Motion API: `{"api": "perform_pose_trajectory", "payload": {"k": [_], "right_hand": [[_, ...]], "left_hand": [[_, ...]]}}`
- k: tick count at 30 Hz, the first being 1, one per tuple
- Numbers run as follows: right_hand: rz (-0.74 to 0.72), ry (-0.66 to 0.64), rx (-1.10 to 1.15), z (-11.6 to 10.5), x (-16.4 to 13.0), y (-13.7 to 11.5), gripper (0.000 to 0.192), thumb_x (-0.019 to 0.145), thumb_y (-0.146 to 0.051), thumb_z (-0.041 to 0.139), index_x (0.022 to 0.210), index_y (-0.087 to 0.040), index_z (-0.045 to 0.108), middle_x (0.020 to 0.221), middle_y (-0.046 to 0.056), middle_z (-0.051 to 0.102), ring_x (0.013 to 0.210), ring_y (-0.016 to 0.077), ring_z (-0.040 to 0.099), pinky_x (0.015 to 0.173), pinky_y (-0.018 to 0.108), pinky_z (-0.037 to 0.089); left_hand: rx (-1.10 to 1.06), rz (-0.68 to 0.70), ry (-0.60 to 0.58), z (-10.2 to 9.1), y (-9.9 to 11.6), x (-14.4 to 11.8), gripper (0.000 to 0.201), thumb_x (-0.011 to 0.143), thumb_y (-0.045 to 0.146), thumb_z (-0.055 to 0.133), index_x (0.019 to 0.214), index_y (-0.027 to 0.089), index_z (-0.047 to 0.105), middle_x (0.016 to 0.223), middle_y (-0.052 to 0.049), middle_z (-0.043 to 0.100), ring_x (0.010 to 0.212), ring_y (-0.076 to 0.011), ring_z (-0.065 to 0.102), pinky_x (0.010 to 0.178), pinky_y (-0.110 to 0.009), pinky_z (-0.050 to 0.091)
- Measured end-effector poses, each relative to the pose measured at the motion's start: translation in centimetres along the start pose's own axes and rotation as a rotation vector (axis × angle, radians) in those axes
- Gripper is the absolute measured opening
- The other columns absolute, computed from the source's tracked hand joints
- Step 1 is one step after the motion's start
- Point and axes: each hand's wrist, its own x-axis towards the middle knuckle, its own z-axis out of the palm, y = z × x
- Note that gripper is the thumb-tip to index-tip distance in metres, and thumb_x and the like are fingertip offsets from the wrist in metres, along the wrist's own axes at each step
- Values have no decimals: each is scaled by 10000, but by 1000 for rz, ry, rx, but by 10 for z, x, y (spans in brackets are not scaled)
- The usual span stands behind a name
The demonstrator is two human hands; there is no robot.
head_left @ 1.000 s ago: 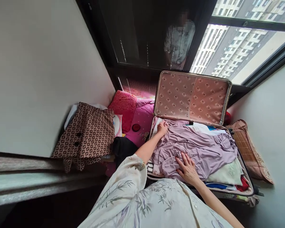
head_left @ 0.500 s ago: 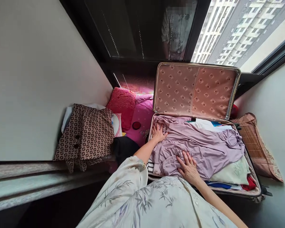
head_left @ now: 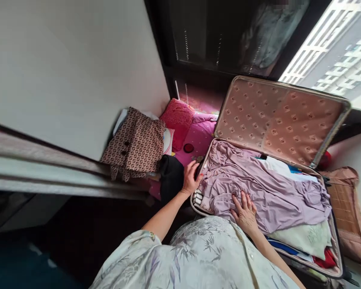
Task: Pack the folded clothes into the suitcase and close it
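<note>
A suitcase [head_left: 289,120] lies open, its lid with patterned pink lining tilted up at the back. Spread across its packed base is a crumpled mauve garment [head_left: 258,188]. My right hand [head_left: 245,212] rests flat on this garment near the front edge, fingers spread. Just off the suitcase's left rim hovers my left hand [head_left: 191,178], fingers apart and holding nothing. Close beside it is a black cloth item [head_left: 171,176]. Around the mauve garment show a pale green cloth [head_left: 303,237], a red cloth [head_left: 325,258], a striped cloth [head_left: 197,196] and white cloth [head_left: 278,166].
Left of the suitcase, a brown patterned garment [head_left: 146,140] lies on a pile. Behind are a red fuzzy cushion [head_left: 177,120], pink bedding [head_left: 201,130] and a round dark object [head_left: 188,148]. A brown woven cushion [head_left: 345,204] leans at the right wall. A window stands behind.
My left hand has lifted off the mauve garment and moved left, out past the suitcase rim. My right hand stays on the garment. The view has turned left.
</note>
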Motion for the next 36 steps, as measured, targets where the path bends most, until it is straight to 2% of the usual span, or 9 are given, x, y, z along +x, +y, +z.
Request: {"api": "perform_pose_trajectory", "payload": {"k": [4,6,8,11,16,23,28,33,36], "right_hand": [[-5,28,7,2,-1,5,602,995,-492,426,1565,-304,473,1733,135,202,1578,393,182,1180,612,237],[-27,41,8,2,-1,7,604,1005,-509,395,1561,-285,475,1735,154,180,1576,396,185,1178,618,239],[-47,46,6,1,0,7,607,1013,-513,368,1564,-279,467,1735,165,168,1573,399,190,1175,622,246],[-48,41,-7,-1,0,8,629,1014,-523,347,1599,-299,402,1735,162,163,1567,407,203,1168,636,255],[-38,19,-44,-3,1,9,657,1010,-537,355,1631,-324,329,1739,144,153,1560,415,214,1158,638,277],[-43,-8,-93,-7,2,7,611,1010,-505,397,1581,-291,443,1740,138,156,1562,393,212,1166,601,289],[-47,34,-85,-5,2,5,566,1015,-489,417,1532,-283,518,1724,151,211,1560,379,226,1171,587,282],[-19,20,-51,-3,2,1,566,1001,-472,457,1541,-311,515,1736,115,204,1570,381,205,1192,576,247],[-10,18,-32,-2,2,-1,572,994,-466,474,1548,-326,505,1740,100,202,1576,377,190,1192,572,245]], "left_hand": [[191,-727,310,-54,-61,-60,656,915,398,674,1463,115,450,1459,-258,503,1449,-350,436,1194,-511,366],[205,-1020,248,-66,-84,-79,865,846,447,761,1525,96,358,1537,-302,420,1491,-411,372,1171,-574,365],[152,-1134,114,-69,-99,-85,1034,787,513,816,1570,94,285,1597,-322,343,1520,-445,315,1165,-606,351],[7,-1079,65,-67,-109,-73,1046,766,547,843,1554,88,330,1571,-299,405,1507,-418,350,1161,-533,379],[-223,-1017,148,-65,-123,-39,458,975,405,680,1358,171,594,1365,-127,607,1200,-273,627,994,-474,556],[-339,-1081,154,-72,-142,-45,360,933,313,724,1238,131,667,1204,-131,709,1091,-260,689,934,-411,581],[-419,-1026,146,-84,-117,-67,426,809,143,708,1233,110,677,1145,-134,767,1167,-280,694,971,-375,573],[-651,-896,72,-128,-82,-86,439,666,334,789,1055,133,750,990,-98,801,1022,-312,744,910,-452,621],[-752,-821,130,-156,-61,-84,571,578,437,846,1072,163,769,1009,-105,799,997,-349,745,915,-533,617]]}}
